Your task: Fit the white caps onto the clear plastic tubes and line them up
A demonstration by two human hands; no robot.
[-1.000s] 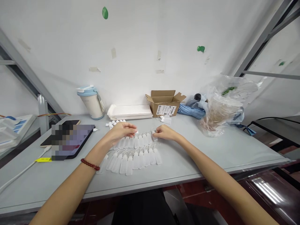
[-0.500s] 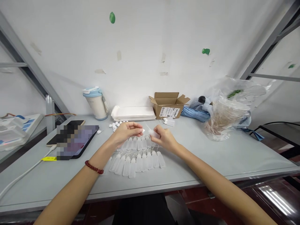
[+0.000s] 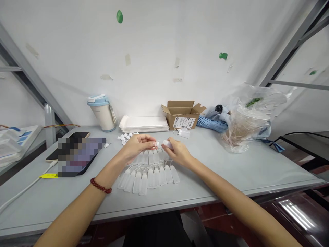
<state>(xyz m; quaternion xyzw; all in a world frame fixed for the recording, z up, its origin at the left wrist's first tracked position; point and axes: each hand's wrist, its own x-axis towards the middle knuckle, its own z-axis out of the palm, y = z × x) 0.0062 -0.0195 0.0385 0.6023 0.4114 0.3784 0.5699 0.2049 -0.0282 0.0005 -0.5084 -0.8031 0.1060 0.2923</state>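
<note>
My left hand pinches a small white cap just above the table. My right hand grips a small clear plastic bottle, its mouth turned toward the cap. The two hands nearly touch. Below them lie two rows of several small clear bottles with tethered caps on the grey table. A heap of loose white caps lies farther back to the left. A red bead bracelet circles my left wrist.
A tablet and phone lie at the left with a white cable. At the back stand a blue-lidded jug, a stack of white trays, an open cardboard box, a blue umbrella and a plastic bag.
My right hand lifted a bottle off the table and brought it to my left hand. The cap and bottle mouth have come together.
</note>
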